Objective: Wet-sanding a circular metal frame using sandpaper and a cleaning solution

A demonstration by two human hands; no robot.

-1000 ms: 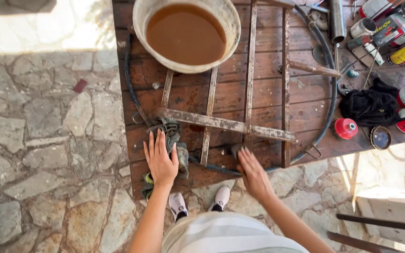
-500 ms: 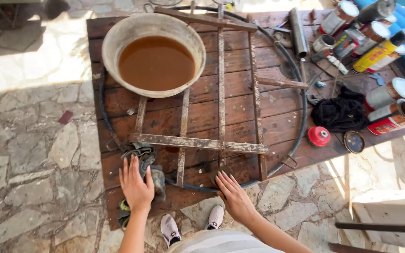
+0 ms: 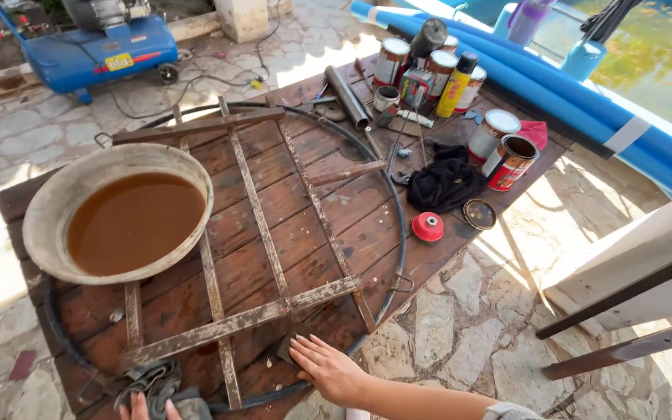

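Note:
A round metal grate (image 3: 274, 257) with rusty, paint-flecked bars lies flat on a dark wooden table (image 3: 351, 202). My right hand (image 3: 327, 367) rests flat on the table's near edge, fingers spread, pressing a small dark pad beside the grate's rim. Only the fingertips of my left hand (image 3: 149, 407) show at the bottom edge, touching a crumpled grey rag (image 3: 153, 381). A wide metal basin (image 3: 114, 210) of brown liquid stands on the grate's left side.
Several paint cans (image 3: 499, 148), a yellow spray can (image 3: 457, 84), a metal tube (image 3: 345, 96), a black cloth (image 3: 445, 183) and a red lid (image 3: 428, 226) crowd the table's far right. Blue foam tubes (image 3: 554, 93) lie beyond. A blue compressor (image 3: 99, 39) sits on stone paving.
The camera has swung up and to the right, showing more of the table and cans. My left hand has dropped almost out of view; my right hand stays by the grate's rim.

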